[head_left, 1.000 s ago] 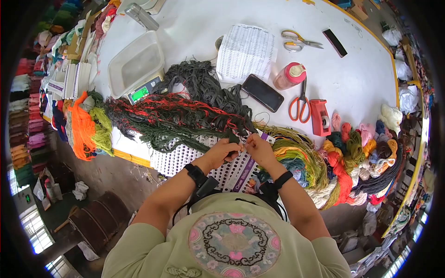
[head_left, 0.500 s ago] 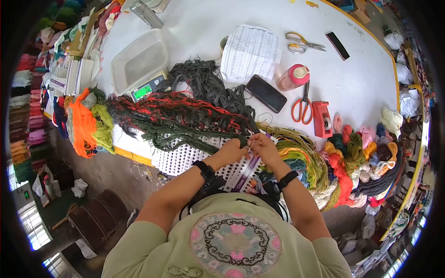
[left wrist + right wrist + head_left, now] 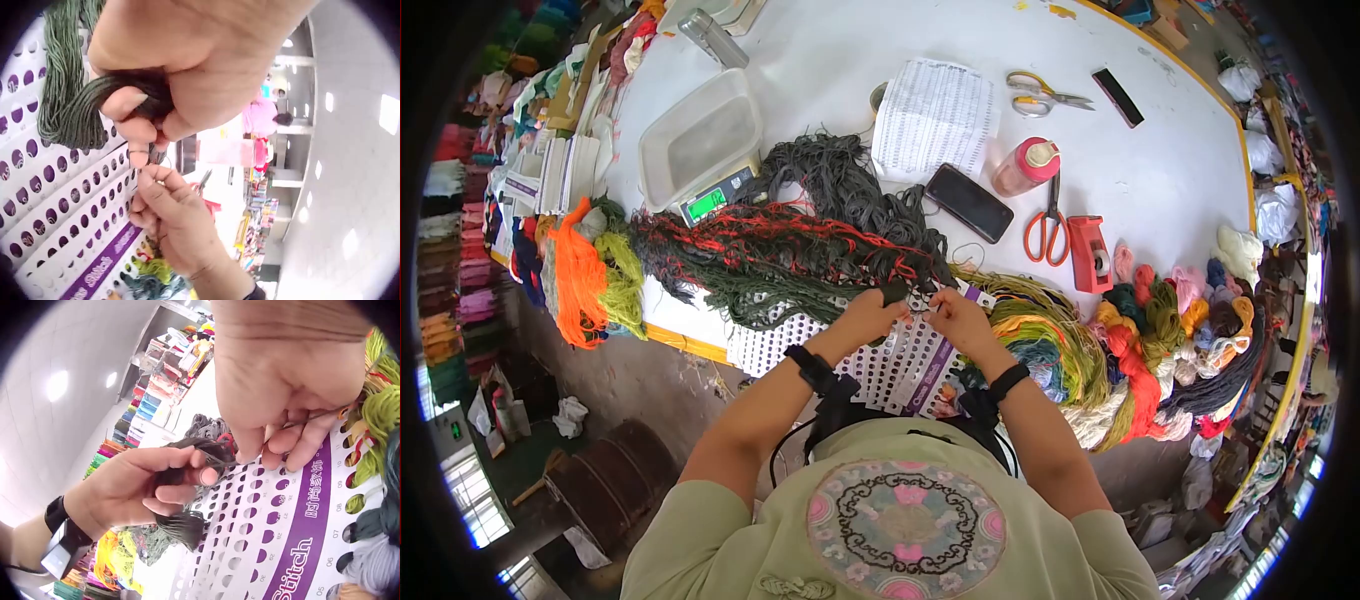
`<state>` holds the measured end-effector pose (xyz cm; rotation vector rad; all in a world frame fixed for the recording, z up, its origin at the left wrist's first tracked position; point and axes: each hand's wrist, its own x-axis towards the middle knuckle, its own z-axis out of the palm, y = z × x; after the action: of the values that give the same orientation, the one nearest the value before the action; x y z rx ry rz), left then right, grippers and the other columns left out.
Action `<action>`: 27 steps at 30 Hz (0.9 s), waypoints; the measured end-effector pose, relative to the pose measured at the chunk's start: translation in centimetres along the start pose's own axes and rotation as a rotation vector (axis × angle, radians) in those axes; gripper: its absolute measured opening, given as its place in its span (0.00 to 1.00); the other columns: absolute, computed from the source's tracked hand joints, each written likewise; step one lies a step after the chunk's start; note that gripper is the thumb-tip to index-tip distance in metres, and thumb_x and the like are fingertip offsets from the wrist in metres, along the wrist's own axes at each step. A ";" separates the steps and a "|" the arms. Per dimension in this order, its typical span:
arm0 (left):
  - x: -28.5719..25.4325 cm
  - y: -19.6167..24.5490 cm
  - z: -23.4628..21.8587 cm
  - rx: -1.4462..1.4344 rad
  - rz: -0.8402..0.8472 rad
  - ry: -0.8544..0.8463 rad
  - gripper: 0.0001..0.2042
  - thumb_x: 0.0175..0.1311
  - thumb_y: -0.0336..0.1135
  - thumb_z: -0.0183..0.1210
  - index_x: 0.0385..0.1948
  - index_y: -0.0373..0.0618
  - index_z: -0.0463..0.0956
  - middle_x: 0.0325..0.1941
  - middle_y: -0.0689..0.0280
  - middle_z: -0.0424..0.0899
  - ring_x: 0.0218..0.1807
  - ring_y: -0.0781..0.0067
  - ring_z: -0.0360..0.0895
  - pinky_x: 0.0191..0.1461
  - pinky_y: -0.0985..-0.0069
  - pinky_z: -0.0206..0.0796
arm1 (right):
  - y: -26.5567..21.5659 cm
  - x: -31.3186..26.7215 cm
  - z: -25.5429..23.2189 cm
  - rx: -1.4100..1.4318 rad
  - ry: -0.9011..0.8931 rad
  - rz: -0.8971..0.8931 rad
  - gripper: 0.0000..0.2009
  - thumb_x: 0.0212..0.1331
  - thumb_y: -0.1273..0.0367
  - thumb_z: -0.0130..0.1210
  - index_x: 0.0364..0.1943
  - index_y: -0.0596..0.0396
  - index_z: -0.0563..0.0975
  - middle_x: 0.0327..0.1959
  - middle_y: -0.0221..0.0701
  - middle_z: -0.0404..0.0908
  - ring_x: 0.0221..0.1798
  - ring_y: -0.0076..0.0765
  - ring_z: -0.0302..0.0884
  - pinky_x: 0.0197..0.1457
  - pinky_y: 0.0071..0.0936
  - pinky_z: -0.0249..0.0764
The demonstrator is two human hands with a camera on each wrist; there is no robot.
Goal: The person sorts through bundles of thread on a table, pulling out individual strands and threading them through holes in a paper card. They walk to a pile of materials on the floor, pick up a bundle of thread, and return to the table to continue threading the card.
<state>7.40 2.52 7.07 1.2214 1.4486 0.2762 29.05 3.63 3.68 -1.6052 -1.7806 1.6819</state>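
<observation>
Two hands meet at the near edge of the white desk (image 3: pixel 820 60) in the head view: my left hand (image 3: pixel 868 318) and my right hand (image 3: pixel 956 318) sit close together over the white punched thread card (image 3: pixel 800 340), the one with rows of round holes and a purple strip. The left hand grips a dark green skein of thread (image 3: pixel 895 292) that runs out of the long tangle of green, black and red yarn (image 3: pixel 780 250) spread across the desk. Beyond lie a black phone (image 3: pixel 969 202), orange-handled scissors (image 3: pixel 1048 225), a pink-capped plastic bottle (image 3: pixel 1025 165), a printed paper sheet (image 3: pixel 933 118) and a digital scale carrying a clear plastic tub (image 3: pixel 700 140). Loops of yellow, green and red yarn (image 3: pixel 1050 345) pile up at my right.

From the left wrist, my left fingers (image 3: pixel 134 103) are curled tight round the dark green skein (image 3: pixel 87 109), thumb and forefinger pinching its end. Just below, the right hand (image 3: pixel 172 219) nearly touches it, fingertips pinched together over the card (image 3: pixel 37 187).

From the right wrist, the right fingers (image 3: pixel 250 447) are bent and nip a thin dark strand (image 3: pixel 312 417) leading toward the card's right side. The left hand (image 3: pixel 134 487) clasps the dark skein (image 3: pixel 184 525), whose bundle hangs under it onto the card (image 3: pixel 262 537) beside the purple strip.
</observation>
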 end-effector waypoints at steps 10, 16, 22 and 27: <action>-4.2 0.8 -5.7 -0.903 -0.168 -0.181 0.09 0.68 0.36 0.52 0.33 0.40 0.75 0.35 0.54 0.83 0.15 0.84 0.60 0.16 0.84 0.47 | -1.2 -0.5 0.9 -0.237 0.120 0.072 0.13 0.52 0.61 0.63 0.35 0.50 0.73 0.24 0.31 0.79 0.30 0.41 0.80 0.33 0.36 0.71; -8.6 2.1 -9.5 -0.851 -0.144 -0.185 0.09 0.67 0.37 0.54 0.35 0.40 0.76 0.31 0.63 0.81 0.16 0.87 0.59 0.18 0.86 0.45 | -2.1 -1.1 1.2 -0.233 0.143 0.102 0.14 0.52 0.59 0.63 0.32 0.50 0.73 0.24 0.32 0.80 0.32 0.40 0.80 0.35 0.35 0.72; -8.8 -0.7 -6.2 -0.941 -0.110 -0.213 0.10 0.68 0.40 0.55 0.33 0.42 0.75 0.36 0.68 0.78 0.19 0.88 0.59 0.20 0.87 0.47 | -2.3 -1.2 2.0 -0.307 0.192 0.129 0.15 0.50 0.57 0.64 0.31 0.49 0.73 0.26 0.31 0.80 0.34 0.41 0.80 0.36 0.37 0.72; -9.7 1.4 -5.5 -1.005 -0.124 -0.403 0.14 0.70 0.42 0.52 0.44 0.40 0.77 0.25 0.71 0.74 0.15 0.86 0.55 0.20 0.86 0.47 | -2.4 -1.2 2.2 -0.346 0.215 0.150 0.15 0.49 0.57 0.64 0.31 0.48 0.73 0.26 0.30 0.80 0.34 0.42 0.80 0.36 0.38 0.72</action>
<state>1.52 -1.95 15.58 0.3287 0.8228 0.5496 26.54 2.03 5.47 -2.0199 -1.9597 1.2435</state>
